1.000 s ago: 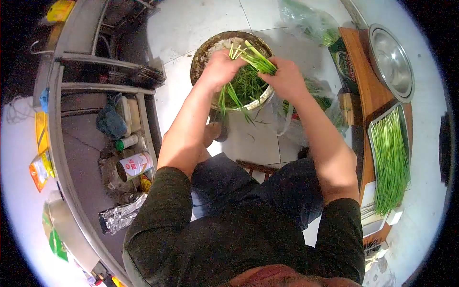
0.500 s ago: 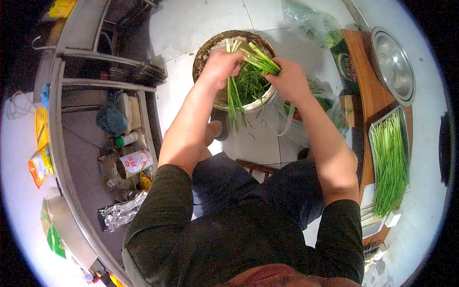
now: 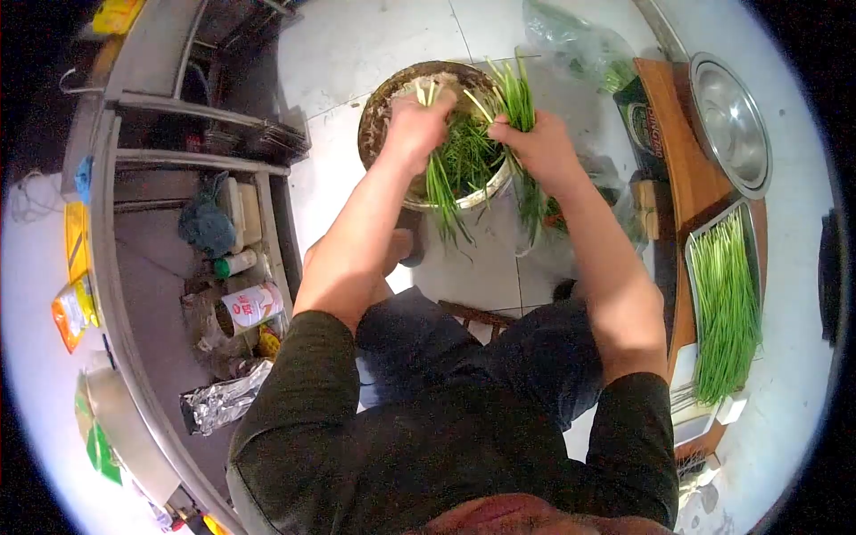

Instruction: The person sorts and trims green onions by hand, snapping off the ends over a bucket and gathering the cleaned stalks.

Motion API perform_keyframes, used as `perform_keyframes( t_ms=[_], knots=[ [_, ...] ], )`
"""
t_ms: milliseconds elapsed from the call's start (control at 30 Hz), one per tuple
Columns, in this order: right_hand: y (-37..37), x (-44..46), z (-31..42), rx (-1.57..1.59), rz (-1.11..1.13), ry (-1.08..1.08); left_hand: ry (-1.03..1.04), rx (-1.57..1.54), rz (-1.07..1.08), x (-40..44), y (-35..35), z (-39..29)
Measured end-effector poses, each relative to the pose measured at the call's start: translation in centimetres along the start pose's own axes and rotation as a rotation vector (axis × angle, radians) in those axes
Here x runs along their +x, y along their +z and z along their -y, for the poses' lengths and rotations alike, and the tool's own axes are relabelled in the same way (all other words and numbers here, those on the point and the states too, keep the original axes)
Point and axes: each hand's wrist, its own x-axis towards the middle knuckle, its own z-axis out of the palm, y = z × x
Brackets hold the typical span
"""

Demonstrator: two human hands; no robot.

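My left hand (image 3: 417,130) is closed round a small bunch of green stalks (image 3: 443,198), pale ends up and leaves hanging over the near rim of a round bucket (image 3: 374,119). To its right my right hand (image 3: 538,150) grips a second, larger bunch of green stalks (image 3: 514,94), which stands up above the fingers and hangs down below them, outside the bucket's right edge. A few pale ends slant from this bunch towards my left hand. Loose greens (image 3: 468,153) lie inside the bucket between both hands.
On the wooden bench (image 3: 692,165) at the right are a steel bowl (image 3: 729,125) and a tray of laid-out green stalks (image 3: 727,308). Plastic bags with greens (image 3: 584,45) lie on the floor. A shelf (image 3: 152,259) at the left holds a can (image 3: 252,306) and foil (image 3: 223,401).
The bunch in my right hand has swung from slanting left over the bucket to nearly upright. My right hand has moved slightly right, away from my left hand.
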Motion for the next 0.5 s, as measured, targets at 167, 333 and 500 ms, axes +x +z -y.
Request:
perform_keyframes(
  t_ms=[167, 333, 500],
  knots=[
    [-0.1, 0.3, -0.5, 0.221, 0.068, 0.062, -0.049, -0.079, -0.07, -0.6, 1.2, 0.1],
    [0.0, 0.5, -0.8, 0.304, 0.113, 0.086, 0.01, -0.115, 0.132, -1.1, 2.2, 0.0],
    [0.3, 0.5, -0.8, 0.409, 0.092, 0.112, -0.026, -0.205, 0.028, -0.4, 1.4, 0.2]
  ],
)
